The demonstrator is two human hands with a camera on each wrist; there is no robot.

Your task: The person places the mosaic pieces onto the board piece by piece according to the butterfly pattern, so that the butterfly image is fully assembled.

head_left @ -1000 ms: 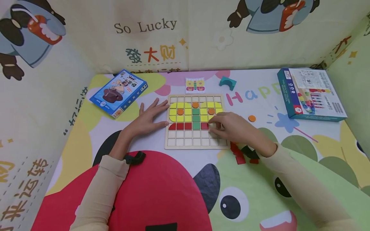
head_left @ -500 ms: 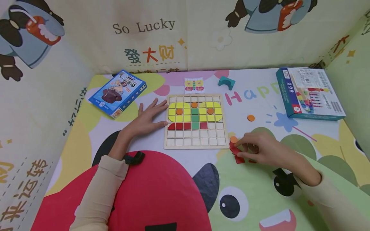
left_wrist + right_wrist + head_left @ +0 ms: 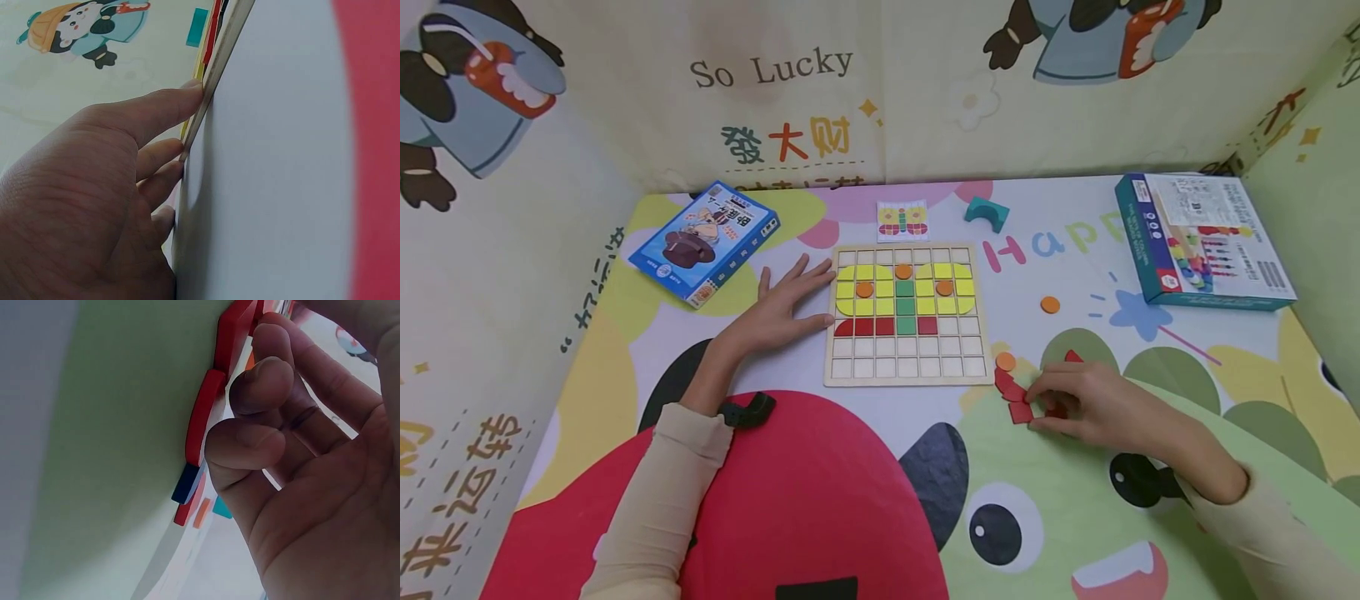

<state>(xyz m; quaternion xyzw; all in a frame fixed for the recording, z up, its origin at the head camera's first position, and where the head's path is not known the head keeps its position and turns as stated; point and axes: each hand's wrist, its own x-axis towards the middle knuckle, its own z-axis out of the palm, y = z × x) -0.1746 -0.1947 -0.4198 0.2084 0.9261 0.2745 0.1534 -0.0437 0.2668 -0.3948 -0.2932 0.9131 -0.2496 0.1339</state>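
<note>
A wooden grid board [image 3: 910,375] holds yellow, green and red tiles with several orange discs in a butterfly pattern. My left hand [image 3: 781,310] lies at its left side, fingers spread; in the left wrist view the thumb [image 3: 169,109] touches the board's edge. To the right of the board, my right hand [image 3: 1097,407] is low over a cluster of loose red tiles [image 3: 1019,412], thumb and fingers bent. The right wrist view shows the thumb tip right beside a curved red tile [image 3: 205,419], with a dark blue tile [image 3: 185,483] beyond. Nothing shows between thumb and fingers there.
A butterfly picture card [image 3: 902,221] and a teal arch block [image 3: 987,214] lie behind the board. Boxes stand at both sides, a blue one [image 3: 707,242] left and a teal one [image 3: 1210,242] right. Loose orange discs [image 3: 1050,305] lie right of the board.
My right hand has moved from the board's red row down and right to the loose red tiles, then slightly farther right among them. The left hand has stayed still.
</note>
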